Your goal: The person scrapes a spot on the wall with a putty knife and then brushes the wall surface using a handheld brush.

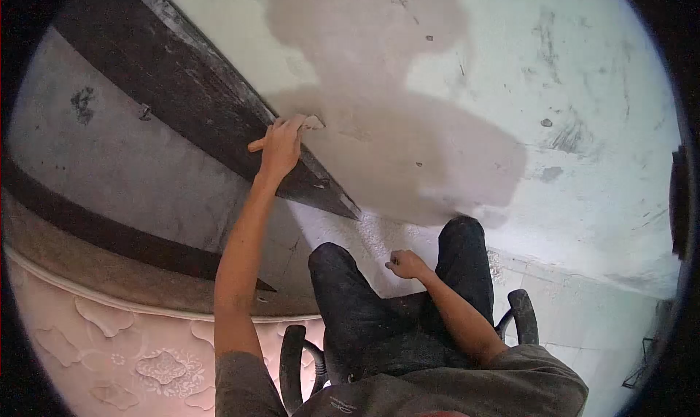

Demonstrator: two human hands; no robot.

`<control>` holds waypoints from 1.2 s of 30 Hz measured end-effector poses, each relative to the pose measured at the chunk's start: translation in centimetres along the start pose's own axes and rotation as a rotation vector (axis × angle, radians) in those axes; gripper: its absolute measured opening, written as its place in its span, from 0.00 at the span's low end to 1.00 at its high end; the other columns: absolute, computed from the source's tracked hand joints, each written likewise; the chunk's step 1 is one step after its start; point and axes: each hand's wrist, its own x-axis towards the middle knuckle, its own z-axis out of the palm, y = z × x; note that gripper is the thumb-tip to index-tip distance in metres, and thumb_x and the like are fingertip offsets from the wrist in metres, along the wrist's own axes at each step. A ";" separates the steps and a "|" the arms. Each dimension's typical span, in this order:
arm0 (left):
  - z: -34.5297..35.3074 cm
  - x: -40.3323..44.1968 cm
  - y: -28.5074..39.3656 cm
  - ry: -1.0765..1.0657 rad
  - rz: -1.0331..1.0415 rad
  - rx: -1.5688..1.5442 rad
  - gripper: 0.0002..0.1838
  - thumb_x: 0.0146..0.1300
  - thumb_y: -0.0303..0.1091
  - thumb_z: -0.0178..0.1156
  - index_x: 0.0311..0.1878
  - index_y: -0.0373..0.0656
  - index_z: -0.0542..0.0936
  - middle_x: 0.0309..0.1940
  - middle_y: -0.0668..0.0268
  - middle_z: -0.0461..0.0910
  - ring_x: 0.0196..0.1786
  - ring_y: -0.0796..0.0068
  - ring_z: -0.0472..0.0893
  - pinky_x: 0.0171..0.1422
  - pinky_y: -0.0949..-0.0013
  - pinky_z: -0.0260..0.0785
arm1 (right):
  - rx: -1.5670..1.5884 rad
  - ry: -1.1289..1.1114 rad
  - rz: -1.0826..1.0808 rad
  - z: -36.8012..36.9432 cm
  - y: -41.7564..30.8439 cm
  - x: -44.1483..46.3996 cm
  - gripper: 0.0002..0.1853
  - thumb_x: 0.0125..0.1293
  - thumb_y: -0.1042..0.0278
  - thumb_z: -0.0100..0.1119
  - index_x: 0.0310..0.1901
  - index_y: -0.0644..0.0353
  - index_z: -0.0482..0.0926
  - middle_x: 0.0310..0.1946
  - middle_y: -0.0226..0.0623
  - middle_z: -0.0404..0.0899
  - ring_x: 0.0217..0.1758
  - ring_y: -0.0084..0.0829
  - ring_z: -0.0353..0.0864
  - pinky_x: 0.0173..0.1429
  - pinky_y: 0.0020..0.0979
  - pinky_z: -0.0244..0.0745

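Observation:
My left hand is wrapped round a putty knife with an orange-brown handle. Its blade points right, at the pale wall, just past the edge of a dark board. Whether the blade touches the wall is hard to tell, as a shadow covers that spot. Above my lap, between my knees, my right hand is curled into a loose fist with nothing showing in it.
I sit on a chair with black armrests. A pink patterned mattress lies at the lower left, beside the dark-edged grey panel. White dust covers floor by the wall. The wall has chips and dark smudges.

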 end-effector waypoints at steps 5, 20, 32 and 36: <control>0.4 -0.2 -0.3 0.003 0.003 0.079 0.11 0.59 0.25 0.52 0.46 0.40 0.73 0.36 0.53 0.78 0.43 0.48 0.73 0.48 0.52 0.63 | 0.018 -0.043 0.048 -0.1 -0.1 0.0 0.18 0.56 0.54 0.57 0.33 0.65 0.79 0.32 0.52 0.80 0.40 0.50 0.79 0.46 0.45 0.73; 1.0 -0.3 -0.4 0.088 -0.053 -0.125 0.10 0.59 0.24 0.52 0.45 0.38 0.73 0.35 0.52 0.77 0.42 0.45 0.72 0.46 0.50 0.63 | -0.015 -0.018 -0.003 0.7 0.4 0.0 0.17 0.56 0.55 0.57 0.32 0.65 0.79 0.29 0.51 0.80 0.37 0.50 0.80 0.44 0.44 0.73; 0.7 0.1 -2.0 0.023 0.117 -0.130 0.13 0.57 0.23 0.53 0.47 0.40 0.74 0.36 0.52 0.78 0.43 0.44 0.73 0.48 0.49 0.64 | -0.052 -0.042 0.042 0.2 0.5 -0.1 0.17 0.57 0.56 0.57 0.31 0.65 0.80 0.29 0.51 0.80 0.35 0.49 0.80 0.42 0.43 0.73; -0.3 0.1 -1.2 -0.032 -0.017 -0.087 0.13 0.57 0.23 0.54 0.47 0.40 0.74 0.36 0.52 0.78 0.43 0.45 0.73 0.48 0.49 0.64 | -0.024 -0.070 0.047 0.2 0.4 -0.2 0.17 0.57 0.55 0.57 0.32 0.65 0.80 0.29 0.51 0.80 0.35 0.49 0.80 0.42 0.43 0.73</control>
